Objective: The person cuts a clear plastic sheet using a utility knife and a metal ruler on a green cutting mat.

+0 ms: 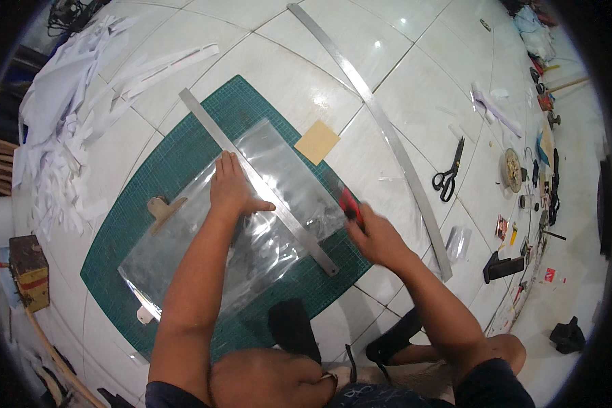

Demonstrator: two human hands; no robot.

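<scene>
My left hand [231, 187] lies flat on a steel ruler [296, 228], fingers stretched forward and thumb out to the right. Under the ruler is a clear plastic sheet [177, 251], wrinkled and shiny, spread on a green cutting mat [119, 238]. To the right of the sheet, my right hand [377, 238] is closed around a red-handled cutter knife [349, 202]; motion blurs its front end, so the blade is hard to make out. A metal-and-tan clip [162, 212] sits at the sheet's left edge, and a white clip [145, 314] at its near-left corner.
A yellowish square card [317, 142] overlaps the mat's far-right edge. Beyond it a long metal straightedge [387, 129] lies across the tiles, with black scissors [449, 175] to its right. White scraps [64, 115] heap at the left. A black tape dispenser [503, 268] stands at the right.
</scene>
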